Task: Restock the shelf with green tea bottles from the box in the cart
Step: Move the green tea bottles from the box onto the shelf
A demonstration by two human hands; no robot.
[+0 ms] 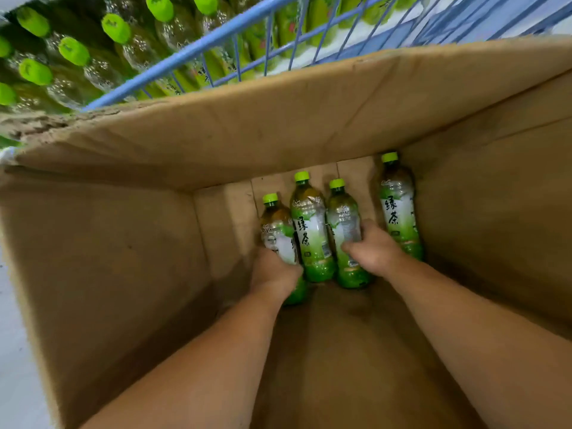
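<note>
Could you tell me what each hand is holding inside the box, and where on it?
The left hand grips the leftmost bottle around its lower body. The right hand grips the third bottle from the left around its labelled middle.

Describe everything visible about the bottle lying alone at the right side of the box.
The rightmost green tea bottle is clear plastic with a lime green cap, brownish tea at the shoulder, and a white-and-green label with dark characters. It lies on the cardboard box floor, cap toward the far wall, beside the right wall. No hand touches it; a gap separates it from its neighbour.
</note>
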